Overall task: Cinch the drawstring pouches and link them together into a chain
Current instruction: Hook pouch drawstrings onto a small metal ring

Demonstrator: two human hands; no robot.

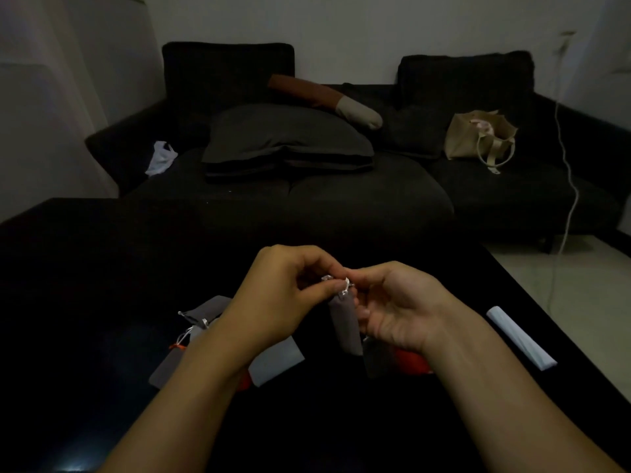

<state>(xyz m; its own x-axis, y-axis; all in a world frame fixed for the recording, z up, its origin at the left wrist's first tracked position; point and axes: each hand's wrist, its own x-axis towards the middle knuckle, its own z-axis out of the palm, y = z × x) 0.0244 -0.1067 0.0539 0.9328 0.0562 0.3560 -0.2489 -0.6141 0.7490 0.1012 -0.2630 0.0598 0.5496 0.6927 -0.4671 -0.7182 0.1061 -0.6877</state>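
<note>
Head: grey pouch point(345, 327) hangs vertical, neck up.

Dim, underexposed room; the glossy black table point(102, 302) swallows detail, a faint glare near the left forearm; wide-angle bending at edges.

Hanging upright, one cinched grey pouch point(345, 327); lying flat on black table point(102, 268), more grey pouches point(276, 361).
</note>
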